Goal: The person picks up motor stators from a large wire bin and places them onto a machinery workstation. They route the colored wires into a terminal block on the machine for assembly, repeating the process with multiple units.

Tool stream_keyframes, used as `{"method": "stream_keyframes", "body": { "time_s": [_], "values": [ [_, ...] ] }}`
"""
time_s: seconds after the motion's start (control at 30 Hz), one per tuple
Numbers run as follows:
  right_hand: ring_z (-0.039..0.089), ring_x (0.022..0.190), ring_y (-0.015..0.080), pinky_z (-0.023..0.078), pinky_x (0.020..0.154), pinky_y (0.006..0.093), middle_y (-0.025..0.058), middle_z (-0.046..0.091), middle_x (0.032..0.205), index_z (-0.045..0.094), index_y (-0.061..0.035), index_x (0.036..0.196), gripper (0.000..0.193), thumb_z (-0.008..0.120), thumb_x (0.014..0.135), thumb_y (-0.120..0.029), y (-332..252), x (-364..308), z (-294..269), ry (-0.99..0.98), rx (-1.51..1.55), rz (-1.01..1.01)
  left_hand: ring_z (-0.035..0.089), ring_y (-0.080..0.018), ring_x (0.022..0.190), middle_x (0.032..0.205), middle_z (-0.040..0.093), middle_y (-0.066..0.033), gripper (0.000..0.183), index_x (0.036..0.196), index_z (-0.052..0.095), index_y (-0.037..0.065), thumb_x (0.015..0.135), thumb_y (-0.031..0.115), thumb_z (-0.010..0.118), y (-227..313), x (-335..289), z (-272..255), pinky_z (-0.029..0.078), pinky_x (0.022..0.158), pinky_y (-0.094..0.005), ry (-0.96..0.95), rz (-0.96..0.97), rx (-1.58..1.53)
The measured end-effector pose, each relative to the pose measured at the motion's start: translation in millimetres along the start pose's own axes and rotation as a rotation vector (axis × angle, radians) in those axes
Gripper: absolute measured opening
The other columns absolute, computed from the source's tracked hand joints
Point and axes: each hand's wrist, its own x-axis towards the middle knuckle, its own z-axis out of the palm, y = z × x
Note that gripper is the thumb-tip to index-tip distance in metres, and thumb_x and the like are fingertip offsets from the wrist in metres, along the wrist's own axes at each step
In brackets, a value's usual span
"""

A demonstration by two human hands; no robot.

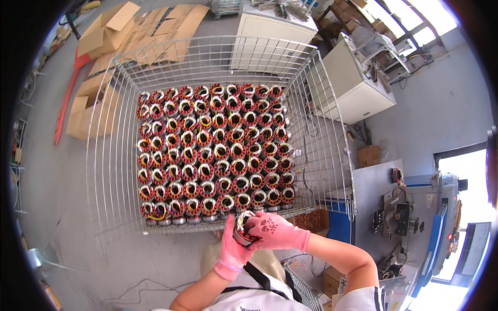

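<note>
Between my two pink-gloved hands is a motor stator (242, 237), a metal ring with red insulators and pale windings, held close to my body. My left hand (233, 250) grips its left side, the thumb along the rim. From the right, my right hand (275, 231) closes over the ring, its fingers reaching into the opening; the fingertips are partly hidden. Just beyond my hands, rows of similar stators (206, 171) stand packed in a wire cage (106, 160), with white, yellow and black leads showing in their centres.
Cardboard boxes (98, 111) and a red pallet jack fork (66, 106) lie at the left. White cabinets (267, 52) stand beyond the cage. On the right, a grey workbench (365, 192) carries a machine fixture (402, 217). The cage's wire walls rise around the stators.
</note>
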Motion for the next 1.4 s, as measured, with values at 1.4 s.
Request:
{"method": "stream_keyframes", "body": {
  "time_s": [1.4],
  "values": [
    [0.062, 0.097, 0.0295, 0.051, 0.081, 0.0411, 0.0088, 0.063, 0.113, 0.060, -0.0103, 0.109, 0.023, 0.058, 0.086, -0.011, 491, 212, 62, 0.985, -0.094, 0.357, 0.024, -0.0345, 0.141, 0.154, 0.025, -0.0133, 0.063, 0.151, 0.021, 0.008, 0.101, 0.043, 0.037, -18, 127, -172, 0.013, 0.118, -0.0531, 0.407, 0.024, 0.425]
  ]
}}
